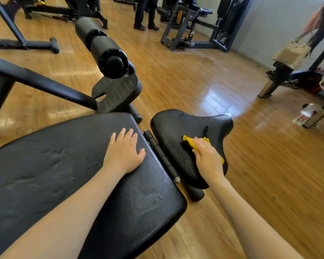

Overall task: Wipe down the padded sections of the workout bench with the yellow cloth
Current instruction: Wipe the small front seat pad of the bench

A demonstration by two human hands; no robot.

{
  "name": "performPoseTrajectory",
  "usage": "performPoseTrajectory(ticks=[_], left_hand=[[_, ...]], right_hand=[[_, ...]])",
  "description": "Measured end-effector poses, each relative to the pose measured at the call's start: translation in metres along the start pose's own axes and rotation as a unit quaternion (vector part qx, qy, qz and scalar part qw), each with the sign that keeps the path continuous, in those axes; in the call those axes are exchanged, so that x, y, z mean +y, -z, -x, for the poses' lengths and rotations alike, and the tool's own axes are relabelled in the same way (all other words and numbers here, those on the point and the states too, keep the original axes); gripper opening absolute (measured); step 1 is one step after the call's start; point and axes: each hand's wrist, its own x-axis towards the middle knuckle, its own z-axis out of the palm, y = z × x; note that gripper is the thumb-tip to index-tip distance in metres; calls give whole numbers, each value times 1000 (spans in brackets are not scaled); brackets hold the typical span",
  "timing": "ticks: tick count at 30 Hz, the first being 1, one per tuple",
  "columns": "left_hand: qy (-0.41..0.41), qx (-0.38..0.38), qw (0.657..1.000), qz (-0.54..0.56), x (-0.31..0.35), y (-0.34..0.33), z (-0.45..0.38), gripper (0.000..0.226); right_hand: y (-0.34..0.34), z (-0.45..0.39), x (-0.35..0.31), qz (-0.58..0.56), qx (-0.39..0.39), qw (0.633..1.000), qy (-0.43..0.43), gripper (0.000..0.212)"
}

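The workout bench has a large black back pad (60,165) and a smaller black seat pad (176,126), joined by a metal hinge (161,154). My left hand (124,151) lies flat and open on the right end of the back pad, fingers spread. My right hand (209,157) presses the yellow cloth (190,142) onto the seat pad; only the cloth's edges show past my fingers. Damp streaks glisten on the back pad near its front corner.
A black foam roller (101,47) and a footplate (116,92) on the bench frame stand just beyond the pads. A water bottle (305,114) sits on the wooden floor at right. Other machines, a handbag (292,53) and a standing person's legs (145,14) are farther off.
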Motion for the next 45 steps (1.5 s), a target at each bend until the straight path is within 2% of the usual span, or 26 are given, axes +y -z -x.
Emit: performPoseTrajectory(ticks=[7, 13, 20, 25, 29, 32, 36, 39, 42, 45], left_hand=[[2, 9, 999, 43, 3, 6, 18, 54], [-8, 10, 997, 70, -11, 5, 80, 54], [13, -15, 996, 87, -40, 16, 165, 54], [46, -11, 993, 109, -59, 22, 231, 54], [39, 8, 991, 126, -80, 16, 271, 52], [18, 57, 988, 143, -91, 7, 281, 51], [6, 109, 986, 130, -94, -7, 282, 63], [7, 88, 983, 161, -96, -8, 282, 60], [3, 16, 978, 210, -102, 10, 287, 64], [85, -55, 963, 250, -117, 44, 304, 49]], right_hand=[[2, 28, -13, 8, 25, 1000, -9, 34], [3, 42, -19, 27, 37, 999, -5, 31], [19, 84, -36, 6, -46, 999, -15, 31], [45, 136, -62, -55, -81, 995, -18, 34], [57, 162, -85, -116, -62, 990, -45, 33], [58, 161, -101, -128, -62, 989, -51, 32], [42, 146, -113, -127, -63, 988, -63, 33], [33, 141, -114, -102, -87, 989, -64, 37], [50, 142, -129, -106, -141, 980, -95, 37], [86, 146, -167, -107, -187, 969, -118, 38]])
